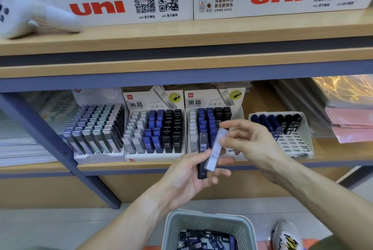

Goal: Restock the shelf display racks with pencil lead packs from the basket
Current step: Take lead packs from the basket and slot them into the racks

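Two pencil lead packs sit between the hands, in front of the lower shelf [141,166]. The left hand [189,179] lies palm up with its fingers curled under a black pack [202,157], its thumb pressing the pack's left edge. The black pack stands nearly upright and reads "HB 0.5" in white. Lying against its right side is a pale grey-lilac pack [216,149], tilted so its top leans right. The right hand [250,142] pinches the upper end of this pale pack between thumb and fingertips, the other fingers loosely bent; its print is too blurred to read, though it looks like the same kind of label.

Below the hands, a grey slotted basket [209,222] holds more dark packs lying in a heap. Behind the hands, the second cardboard rack [238,108] holds rows of white, blue and black packs; the hands cover its front right part. To its left stands a fuller rack [154,124], and to its right a white rack [298,142] with only its back row filled.
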`<state>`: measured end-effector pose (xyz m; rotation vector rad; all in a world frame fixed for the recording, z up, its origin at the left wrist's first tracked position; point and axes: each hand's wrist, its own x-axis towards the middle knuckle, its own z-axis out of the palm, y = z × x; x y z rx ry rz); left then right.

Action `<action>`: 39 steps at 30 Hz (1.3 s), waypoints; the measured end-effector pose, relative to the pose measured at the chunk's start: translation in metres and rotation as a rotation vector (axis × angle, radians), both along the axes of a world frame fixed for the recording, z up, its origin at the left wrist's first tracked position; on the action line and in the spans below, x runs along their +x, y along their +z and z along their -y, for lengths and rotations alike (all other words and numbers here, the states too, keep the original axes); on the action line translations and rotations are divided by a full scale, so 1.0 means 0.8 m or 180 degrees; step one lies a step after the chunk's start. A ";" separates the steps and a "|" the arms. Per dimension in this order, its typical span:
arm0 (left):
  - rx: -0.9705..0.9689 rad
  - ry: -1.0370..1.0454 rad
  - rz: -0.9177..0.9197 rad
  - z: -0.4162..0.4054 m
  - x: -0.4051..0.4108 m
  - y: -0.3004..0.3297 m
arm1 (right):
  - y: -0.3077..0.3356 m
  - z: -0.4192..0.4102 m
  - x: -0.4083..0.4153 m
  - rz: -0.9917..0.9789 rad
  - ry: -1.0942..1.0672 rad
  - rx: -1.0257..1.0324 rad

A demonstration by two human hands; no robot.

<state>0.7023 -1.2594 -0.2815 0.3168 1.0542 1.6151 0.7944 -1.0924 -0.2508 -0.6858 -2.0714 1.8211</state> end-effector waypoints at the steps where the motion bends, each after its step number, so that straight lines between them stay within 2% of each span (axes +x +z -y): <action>1: 0.0036 0.0042 0.0040 0.000 0.000 -0.001 | 0.001 -0.004 0.001 -0.0022 -0.0131 0.0004; 7: -0.0003 0.0444 -0.0215 -0.002 -0.006 -0.004 | 0.000 -0.015 0.006 -0.0027 -0.0439 -0.0448; 12: -0.0157 0.0721 -0.0489 -0.004 -0.009 -0.010 | -0.002 -0.016 0.010 0.0213 -0.0411 -0.0435; 19: -0.0415 0.0856 -0.0561 -0.004 -0.010 -0.027 | -0.002 -0.005 0.021 0.0989 0.0784 -0.0281; 29: -0.0734 0.0704 -0.0721 0.001 -0.007 -0.033 | -0.010 0.011 0.021 0.0508 0.1171 -0.0470; 32: -0.0657 0.0636 -0.0550 -0.003 -0.006 -0.032 | -0.006 0.009 0.020 0.0505 0.1231 -0.0471; 35: -0.0457 0.0507 -0.0184 -0.007 -0.008 -0.028 | 0.007 -0.010 0.019 0.0491 0.0865 -0.0024; 39: -0.0290 0.0535 0.0026 -0.014 -0.006 -0.022 | 0.002 -0.052 0.013 0.0289 -0.0133 0.1292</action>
